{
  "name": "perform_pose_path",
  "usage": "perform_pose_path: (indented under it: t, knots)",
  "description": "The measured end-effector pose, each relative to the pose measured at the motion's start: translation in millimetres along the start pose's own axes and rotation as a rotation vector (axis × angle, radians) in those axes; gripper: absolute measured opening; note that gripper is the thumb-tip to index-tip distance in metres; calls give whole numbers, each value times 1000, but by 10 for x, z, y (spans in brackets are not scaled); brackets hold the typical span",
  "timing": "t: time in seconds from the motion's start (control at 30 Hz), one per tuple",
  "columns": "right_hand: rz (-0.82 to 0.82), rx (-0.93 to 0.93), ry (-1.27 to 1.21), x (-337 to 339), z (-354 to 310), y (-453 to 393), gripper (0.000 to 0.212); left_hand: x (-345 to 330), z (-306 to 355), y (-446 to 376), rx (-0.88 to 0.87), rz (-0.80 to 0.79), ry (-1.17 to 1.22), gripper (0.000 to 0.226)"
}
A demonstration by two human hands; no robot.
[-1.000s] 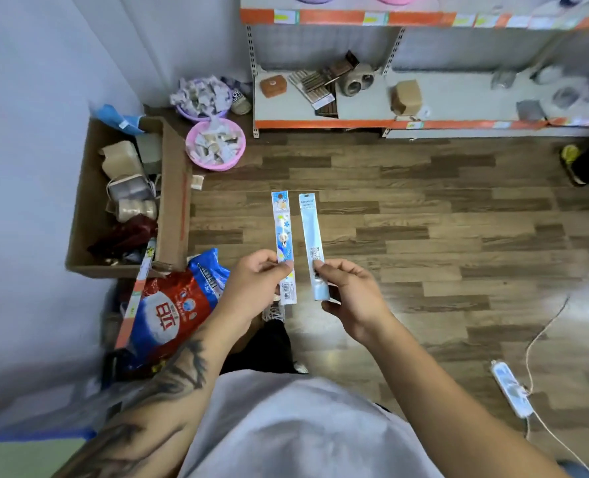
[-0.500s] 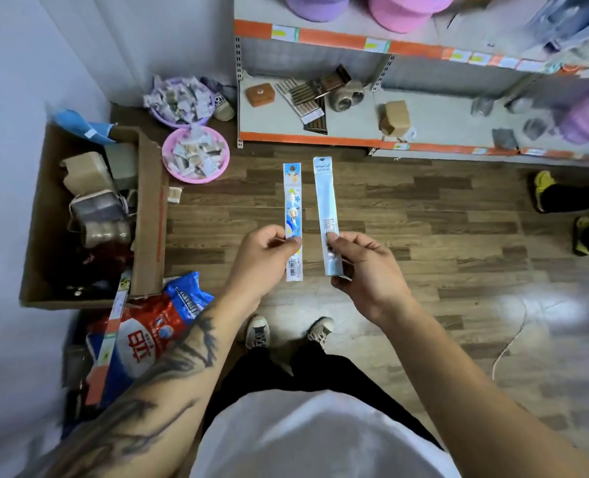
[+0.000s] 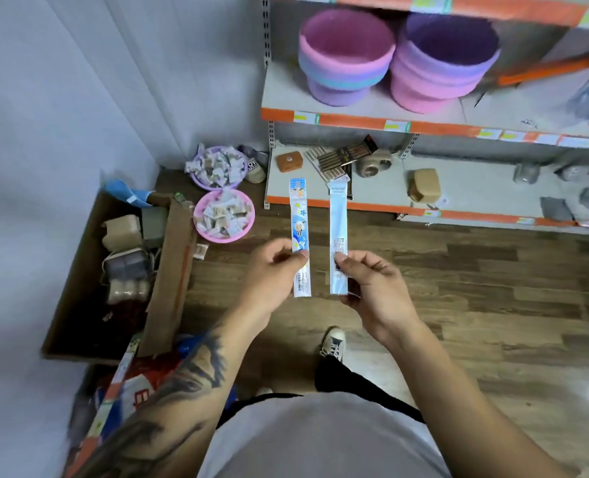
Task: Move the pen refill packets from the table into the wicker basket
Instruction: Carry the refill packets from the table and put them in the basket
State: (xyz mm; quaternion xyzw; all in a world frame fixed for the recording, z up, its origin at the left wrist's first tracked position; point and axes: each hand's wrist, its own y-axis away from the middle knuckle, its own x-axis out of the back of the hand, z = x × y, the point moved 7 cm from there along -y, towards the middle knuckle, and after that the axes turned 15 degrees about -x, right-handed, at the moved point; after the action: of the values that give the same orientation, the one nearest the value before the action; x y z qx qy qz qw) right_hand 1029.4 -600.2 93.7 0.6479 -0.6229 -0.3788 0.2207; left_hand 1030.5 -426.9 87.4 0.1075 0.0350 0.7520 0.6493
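Head view, hands pinching refill packets (left, right), cardboard box nearby

- A person's left hand and right hand each hold a packet upright over the floor, the left packet just beside the right packet, not touching.
- Behind them stands a shelf unit, with two stacked tubs side by side on its upper shelf.
- To the left, a cardboard box lies against the wall; two bowls sit on the floor between box and shelf unit.
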Motion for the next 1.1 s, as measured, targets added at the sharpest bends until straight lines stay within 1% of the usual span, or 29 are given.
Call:
perform_pose_path:
  t: [0.17, 0.27, 0.4, 0.5, 0.63, 0.7, 0.8, 0.97, 1.1]
  knots:
    - [-29, 40, -28, 417, -577, -235, 2, -562, 246, -515, 8, 19, -11, 5]
    - [-48, 44, -32, 580, -827, -435, 7, -770, 351, -757, 7, 41, -17, 6]
    - [-39, 75, -6, 635, -1237, -689, 5, -889, 546, -1081, 8, 75, -5, 7]
    - [-70, 125, -31, 514, -1648, -856, 2, -878, 766, -1423, -37, 86, 7, 9]
    - [-51, 254, 9, 259, -2313, -1008, 4, -819, 1193, -1980, -146, 81, 12, 5]
    - [-15, 352, 50, 91, -2729, -1012, 3, -771, 1516, -2289, -235, 79, 32, 17]
    - [32, 489, 111, -203, -3412, -967, 7, -628, 2112, -2747, -384, 63, 78, 16]
    - [6, 718, 133, -744, -4418, -736, 6, -312, 3132, -3348, -601, 20, 179, 23]
    - [23, 831, 87, -1053, -5013, -622, 6, -142, 3714, -3720, -679, -43, 255, 12]
